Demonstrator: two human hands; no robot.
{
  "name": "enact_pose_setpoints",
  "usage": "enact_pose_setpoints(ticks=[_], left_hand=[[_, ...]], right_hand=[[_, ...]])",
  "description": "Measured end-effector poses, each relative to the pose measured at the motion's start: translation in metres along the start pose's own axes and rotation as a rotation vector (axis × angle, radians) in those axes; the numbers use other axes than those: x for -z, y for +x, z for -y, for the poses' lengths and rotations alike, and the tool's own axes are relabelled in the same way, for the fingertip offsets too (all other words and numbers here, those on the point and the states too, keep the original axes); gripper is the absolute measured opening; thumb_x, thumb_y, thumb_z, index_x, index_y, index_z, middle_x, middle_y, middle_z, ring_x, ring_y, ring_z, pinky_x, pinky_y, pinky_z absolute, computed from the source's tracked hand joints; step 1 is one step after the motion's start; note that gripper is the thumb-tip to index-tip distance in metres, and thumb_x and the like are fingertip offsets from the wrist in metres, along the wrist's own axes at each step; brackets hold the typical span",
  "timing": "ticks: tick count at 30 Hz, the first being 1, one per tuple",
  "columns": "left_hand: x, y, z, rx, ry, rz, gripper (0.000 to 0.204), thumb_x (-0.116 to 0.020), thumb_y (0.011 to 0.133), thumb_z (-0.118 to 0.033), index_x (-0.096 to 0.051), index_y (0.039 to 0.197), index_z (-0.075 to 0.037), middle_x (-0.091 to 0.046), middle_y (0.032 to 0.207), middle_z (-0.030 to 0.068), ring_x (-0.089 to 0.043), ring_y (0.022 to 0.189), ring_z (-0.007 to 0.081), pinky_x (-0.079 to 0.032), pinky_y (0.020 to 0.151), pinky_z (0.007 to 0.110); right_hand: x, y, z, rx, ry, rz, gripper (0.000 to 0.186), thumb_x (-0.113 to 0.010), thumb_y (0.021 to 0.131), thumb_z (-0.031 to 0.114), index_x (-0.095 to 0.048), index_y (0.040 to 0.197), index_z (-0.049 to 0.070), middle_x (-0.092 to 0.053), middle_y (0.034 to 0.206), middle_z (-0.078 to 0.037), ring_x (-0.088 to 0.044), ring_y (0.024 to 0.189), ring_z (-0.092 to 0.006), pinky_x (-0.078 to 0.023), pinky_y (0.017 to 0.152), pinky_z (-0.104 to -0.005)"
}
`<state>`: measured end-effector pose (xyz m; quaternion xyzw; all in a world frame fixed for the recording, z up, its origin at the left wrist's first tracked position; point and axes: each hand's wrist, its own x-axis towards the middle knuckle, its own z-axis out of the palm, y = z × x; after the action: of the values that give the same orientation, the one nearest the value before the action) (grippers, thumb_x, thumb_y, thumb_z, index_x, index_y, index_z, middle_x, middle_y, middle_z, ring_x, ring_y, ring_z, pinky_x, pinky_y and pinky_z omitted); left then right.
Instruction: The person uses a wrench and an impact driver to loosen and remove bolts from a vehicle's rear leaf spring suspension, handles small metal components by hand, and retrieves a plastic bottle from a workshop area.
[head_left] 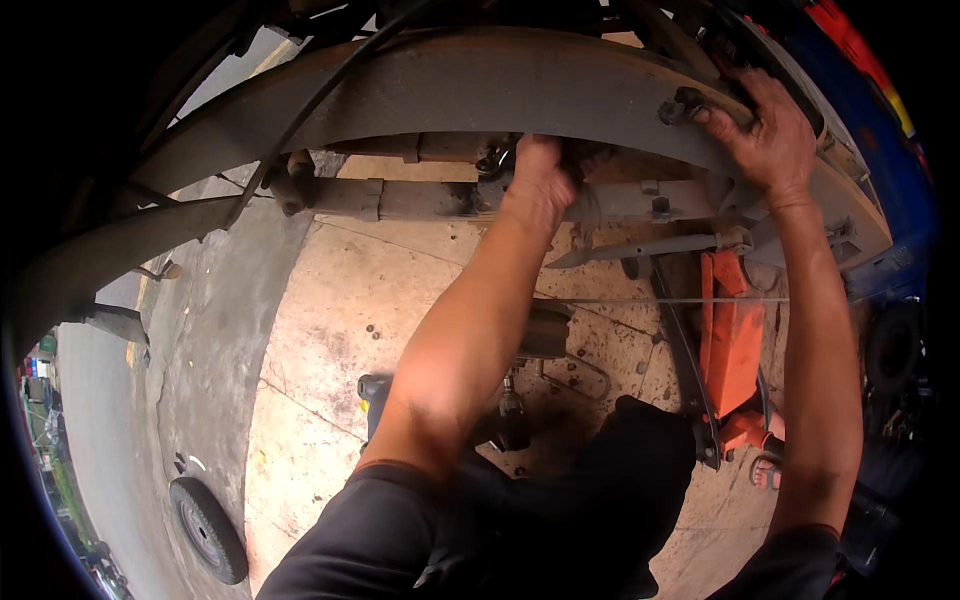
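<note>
Under a vehicle frame, both bare arms raised. Curved metal beam [450, 85] spans the upper view; a banded grey bar [410, 200] runs below and behind it.

Left hand [545, 172]: up at the beam's lower edge, in front of the grey bar, just beside a dark metal fitting [493, 162]. Fingers mostly hidden in shadow; cannot tell if clenched or released.

Right hand [772, 140]: at the beam's right end, thumb by a dark stub [683, 107] projecting from the beam's face. Fingers reach over the upper edge, tips obscured; cannot tell how firmly they grasp.

Lower down: orange-red jack [730, 330] to the right, sandalled foot [766, 472] near its base. Dark power tool [512, 420] low at centre, in front of the pale tiled floor [330, 290]. Left, on grey concrete [215, 340], a tyre [208, 530] on a rim.
</note>
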<state>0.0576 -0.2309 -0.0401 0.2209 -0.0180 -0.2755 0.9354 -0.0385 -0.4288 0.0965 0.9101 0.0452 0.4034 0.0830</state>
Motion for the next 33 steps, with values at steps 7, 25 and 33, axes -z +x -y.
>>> enact_pose_setpoints(ticks=[7,25,33], left_hand=[[0.000,-0.013,-0.011,-0.079,-0.021,-0.037,0.043,-0.039,0.100,-0.037,-0.050,0.124,-0.005,-0.056,0.122,0.0160,-0.059,0.106,0.0330,-0.050,0.090,0.050],[0.080,-0.166,-0.123,-0.698,0.826,-0.461,0.027,-0.062,0.093,-0.022,-0.062,0.104,0.002,-0.065,0.079,0.0079,-0.062,0.069,0.0142,-0.048,0.061,0.026],[0.099,-0.175,-0.138,-0.601,0.898,-0.497,0.027,-0.061,0.093,-0.020,-0.063,0.101,0.005,-0.064,0.076,0.0072,-0.059,0.063,0.0123,-0.046,0.055,0.024]], right_hand=[[-0.023,-0.089,0.113,0.089,0.351,0.240,0.039,-0.049,0.096,0.042,-0.063,0.107,0.007,-0.060,0.114,-0.015,-0.054,0.112,-0.0345,-0.044,0.089,-0.0453],[-0.231,0.043,0.112,-0.416,0.412,0.457,0.051,-0.061,0.090,0.031,-0.050,0.132,0.005,-0.052,0.135,-0.013,-0.050,0.122,-0.0310,-0.040,0.101,-0.0391],[-0.262,0.015,0.068,-0.192,0.615,0.361,0.051,-0.065,0.088,0.024,-0.050,0.132,0.004,-0.055,0.131,-0.012,-0.051,0.120,-0.0286,-0.039,0.102,-0.0376]])
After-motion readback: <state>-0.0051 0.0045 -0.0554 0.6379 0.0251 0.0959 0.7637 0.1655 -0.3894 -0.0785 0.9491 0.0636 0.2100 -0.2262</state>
